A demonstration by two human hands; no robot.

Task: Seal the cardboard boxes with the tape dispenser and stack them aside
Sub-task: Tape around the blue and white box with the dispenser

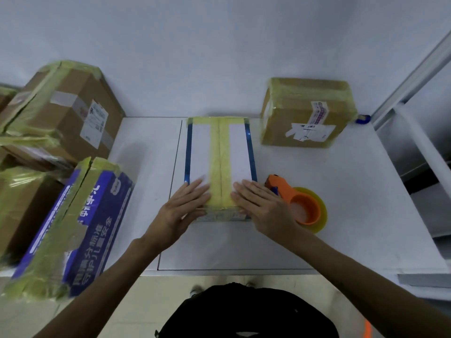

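On box — left hand, right hand — seemingly pressing

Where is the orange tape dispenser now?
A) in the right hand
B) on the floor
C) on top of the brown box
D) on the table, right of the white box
D: the tape dispenser lies on the table beside the white box; the right hand rests flat on the box.

White table w/ a thin seam line stood against a plain pale-blue wall. Beige floor showed below table's near edge. Grey shelf frame stood right of table. Light soft, even.
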